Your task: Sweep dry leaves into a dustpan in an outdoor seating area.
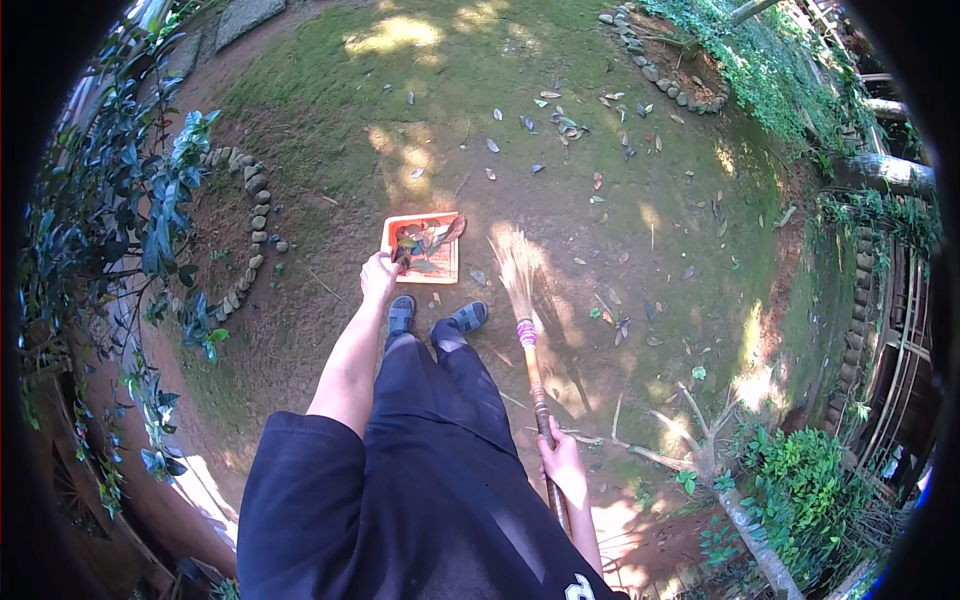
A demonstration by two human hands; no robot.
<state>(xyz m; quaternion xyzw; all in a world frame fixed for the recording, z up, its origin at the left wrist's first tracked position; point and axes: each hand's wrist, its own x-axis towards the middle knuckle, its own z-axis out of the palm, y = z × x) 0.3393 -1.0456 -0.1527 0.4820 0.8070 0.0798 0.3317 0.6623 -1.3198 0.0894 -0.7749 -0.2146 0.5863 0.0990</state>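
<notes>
My left hand (379,277) grips the near left rim of an orange plastic basket (421,280), with fallen leaves (422,241) inside it. In my right hand (562,459) is the handle of a long broom (533,367), held partway along its length. Purple binding wraps the broom just below its straw bristles (516,262), which point away from me, to the right of the basket. A single leaf (478,277) lies on the ground between basket and bristles.
Loose leaves (568,127) are scattered over mossy ground ahead and right. Curved stone borders (259,223) stand at left and upper right. A leafy shrub (157,202) hangs at far left. A bare branching trunk (705,461) and green plants (806,472) are at lower right.
</notes>
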